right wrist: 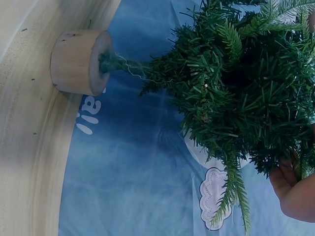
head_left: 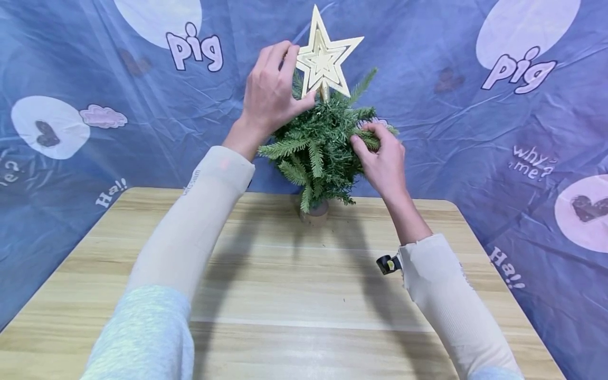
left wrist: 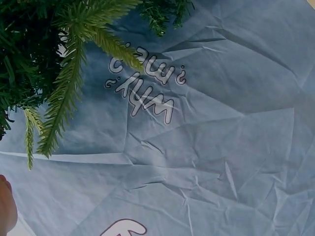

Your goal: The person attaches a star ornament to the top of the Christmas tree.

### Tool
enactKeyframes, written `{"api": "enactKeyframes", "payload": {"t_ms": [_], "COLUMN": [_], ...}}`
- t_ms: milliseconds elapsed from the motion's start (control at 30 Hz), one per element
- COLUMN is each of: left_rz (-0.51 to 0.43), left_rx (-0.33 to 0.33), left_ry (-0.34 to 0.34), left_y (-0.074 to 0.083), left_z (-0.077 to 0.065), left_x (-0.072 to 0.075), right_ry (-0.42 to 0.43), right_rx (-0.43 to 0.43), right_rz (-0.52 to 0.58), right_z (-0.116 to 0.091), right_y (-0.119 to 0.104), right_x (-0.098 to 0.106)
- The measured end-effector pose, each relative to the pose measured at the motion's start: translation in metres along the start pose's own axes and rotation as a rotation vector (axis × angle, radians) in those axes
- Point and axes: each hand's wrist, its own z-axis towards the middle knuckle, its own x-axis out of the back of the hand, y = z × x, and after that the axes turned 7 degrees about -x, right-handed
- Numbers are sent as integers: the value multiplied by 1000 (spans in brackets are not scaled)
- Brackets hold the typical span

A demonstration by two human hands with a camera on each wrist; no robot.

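Note:
A small artificial Christmas tree [head_left: 328,142] stands near the table's back edge on a round wooden base [right wrist: 81,61]. At its top is a gold star [head_left: 322,60] with nested outlines. My left hand [head_left: 272,87] holds the star's left side, fingers by the upper left point and thumb by the lower one. In the left wrist view only a bit of skin [left wrist: 7,206] and drooping green branches [left wrist: 64,98] appear; the star is out of sight. My right hand [head_left: 385,158] pinches a branch [head_left: 368,138] on the tree's right side, its fingertips partly hidden among needles.
The wooden table [head_left: 294,295] extends toward me, with a few tiny green bits on it. A wrinkled blue cloth [head_left: 199,116] printed with words and shapes hangs behind and at both sides. A black band piece [head_left: 388,265] sticks out at my right cuff.

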Motion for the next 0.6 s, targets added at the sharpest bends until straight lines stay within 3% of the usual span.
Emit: {"api": "enactKeyframes", "payload": {"t_ms": [300, 600], "left_rz": [-19, -152], "left_rx": [18, 134], "left_ry": [-3, 14], "left_y": [1, 0], "left_z": [-3, -8], "left_x": [-1, -4], "right_ry": [6, -15], "right_rx": [-2, -4], "right_rz": [-5, 2], "right_z": [0, 1], "right_y": [-1, -1], "right_x": [-1, 0]}}
